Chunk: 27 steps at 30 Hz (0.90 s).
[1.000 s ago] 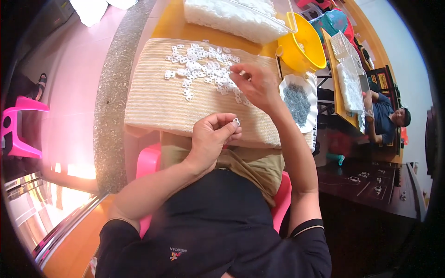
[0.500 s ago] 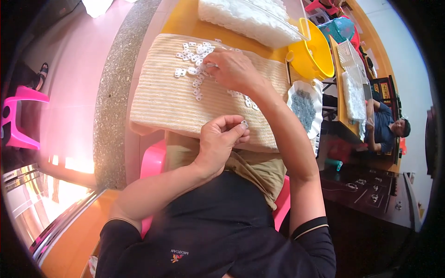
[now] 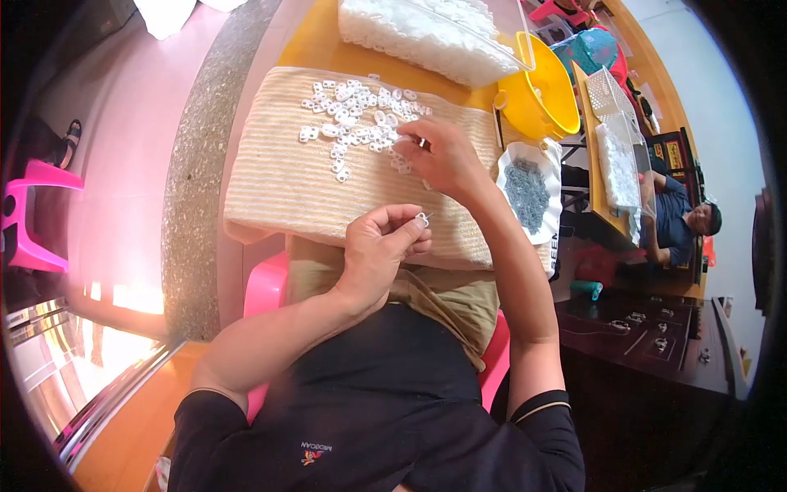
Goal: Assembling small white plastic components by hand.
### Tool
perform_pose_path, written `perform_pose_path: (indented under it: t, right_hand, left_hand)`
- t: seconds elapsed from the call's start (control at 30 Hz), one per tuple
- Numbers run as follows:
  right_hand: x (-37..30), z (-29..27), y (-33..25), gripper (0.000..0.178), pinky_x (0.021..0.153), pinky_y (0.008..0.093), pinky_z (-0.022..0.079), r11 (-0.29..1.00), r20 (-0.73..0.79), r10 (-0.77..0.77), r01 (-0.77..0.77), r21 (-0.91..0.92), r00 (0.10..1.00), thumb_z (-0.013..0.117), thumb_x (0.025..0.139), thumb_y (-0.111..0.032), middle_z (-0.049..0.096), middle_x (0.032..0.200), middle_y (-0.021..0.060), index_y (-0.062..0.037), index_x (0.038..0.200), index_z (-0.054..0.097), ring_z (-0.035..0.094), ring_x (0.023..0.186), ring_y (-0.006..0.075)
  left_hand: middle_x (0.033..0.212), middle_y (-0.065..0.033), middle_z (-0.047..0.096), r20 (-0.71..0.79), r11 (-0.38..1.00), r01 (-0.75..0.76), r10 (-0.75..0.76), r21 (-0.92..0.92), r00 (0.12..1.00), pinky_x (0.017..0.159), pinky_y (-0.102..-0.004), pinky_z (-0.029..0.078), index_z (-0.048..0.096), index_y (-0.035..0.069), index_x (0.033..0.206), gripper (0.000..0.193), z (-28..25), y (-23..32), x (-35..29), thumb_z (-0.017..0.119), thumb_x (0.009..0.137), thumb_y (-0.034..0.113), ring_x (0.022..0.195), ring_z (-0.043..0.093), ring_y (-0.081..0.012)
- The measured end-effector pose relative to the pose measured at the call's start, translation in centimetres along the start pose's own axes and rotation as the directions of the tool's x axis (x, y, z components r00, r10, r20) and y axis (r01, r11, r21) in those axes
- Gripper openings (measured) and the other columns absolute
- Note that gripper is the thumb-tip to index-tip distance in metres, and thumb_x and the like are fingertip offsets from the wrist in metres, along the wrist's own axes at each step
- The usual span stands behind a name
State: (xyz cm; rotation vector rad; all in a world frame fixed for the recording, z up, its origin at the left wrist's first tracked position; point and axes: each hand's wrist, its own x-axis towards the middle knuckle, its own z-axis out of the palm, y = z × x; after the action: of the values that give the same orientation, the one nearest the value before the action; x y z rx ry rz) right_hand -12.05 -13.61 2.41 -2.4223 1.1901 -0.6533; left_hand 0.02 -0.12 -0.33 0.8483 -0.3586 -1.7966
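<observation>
My left hand [image 3: 387, 244] pinches a small white plastic piece with holes [image 3: 421, 219] between thumb and forefinger, just above the near edge of the striped cloth [image 3: 270, 184]. A thin sliver pokes out beside that piece. Farther off and to the right, my right hand [image 3: 447, 160] is over the near right side of a loose pile of like white pieces [image 3: 348, 107]. Its fingers are drawn together, and a bit of white shows between them. Part of the pile is hidden behind the hand.
A clear bin of white pieces [image 3: 426, 41] stands at the back. To the right are a yellow basin [image 3: 557, 98] and a scalloped white tray [image 3: 551, 184] of small grey bits. A person [image 3: 674, 209] sits at another table on the far right. A pink stool [image 3: 37, 213] stands left.
My right hand has moved back toward me and to the right, uncovering more of the white pile. My left hand stays nearly in place with its white piece.
</observation>
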Motion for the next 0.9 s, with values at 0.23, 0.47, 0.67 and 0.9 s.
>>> perform_pose_path:
  t: [0.23, 0.47, 0.67, 0.9]
  right_hand:
    - [-1.9, -1.6, 0.4, 0.018, 0.058, 0.0294, 0.047, 0.982, -0.031, 0.190, -0.190, 0.012, 0.981, 0.069, 0.081, -0.013, 0.065, 0.073, 0.0116, -0.0007, 0.094, 0.067, 0.060, 0.062, 0.0180]
    - [-3.1, -1.8, 1.8, 0.017, 0.064, 0.0302, 0.049, 0.997, -0.138, 0.079, -0.075, 0.033, 0.987, 0.065, 0.084, -0.009, 0.067, 0.080, 0.0137, -0.0001, 0.098, 0.067, 0.064, 0.070, 0.0202]
    - [-3.7, -2.2, 1.1, 0.015, 0.066, 0.0359, 0.050, 0.982, -0.111, 0.169, -0.159, 0.099, 0.979, 0.065, 0.083, -0.009, 0.067, 0.086, 0.0168, -0.0012, 0.095, 0.067, 0.065, 0.076, 0.0308]
    - [-4.8, -1.8, 1.3, 0.015, 0.056, 0.0217, 0.044, 0.959, -0.169, 0.213, -0.173, 0.224, 0.962, 0.066, 0.084, -0.007, 0.066, 0.075, 0.0072, 0.0014, 0.096, 0.066, 0.058, 0.064, 0.0084]
  left_hand:
    - [0.088, -0.0059, 0.063, -0.027, 1.000, 0.013, -0.013, -0.009, 1.000, 0.072, -0.0247, 0.055, 0.060, 0.000, 0.102, 0.014, 0.2, 0.2, -0.2, 0.062, 0.088, 0.003, 0.078, 0.062, -0.0118]
    - [0.088, -0.0060, 0.063, -0.011, 1.000, 0.008, -0.008, -0.009, 1.000, 0.072, -0.0249, 0.055, 0.060, 0.000, 0.101, 0.014, 0.2, 0.2, 0.0, 0.062, 0.088, 0.003, 0.078, 0.062, -0.0117]
    - [0.087, -0.0068, 0.063, -0.007, 1.000, 0.002, -0.002, -0.002, 1.000, 0.072, -0.0244, 0.054, 0.060, 0.000, 0.102, 0.014, 0.0, 0.2, 0.0, 0.062, 0.088, 0.004, 0.077, 0.062, -0.0122]
    - [0.087, -0.0065, 0.064, -0.002, 1.000, 0.009, -0.009, -0.002, 1.000, 0.072, -0.0245, 0.054, 0.059, 0.000, 0.103, 0.015, 0.1, 0.2, -0.1, 0.062, 0.088, 0.004, 0.077, 0.062, -0.0119]
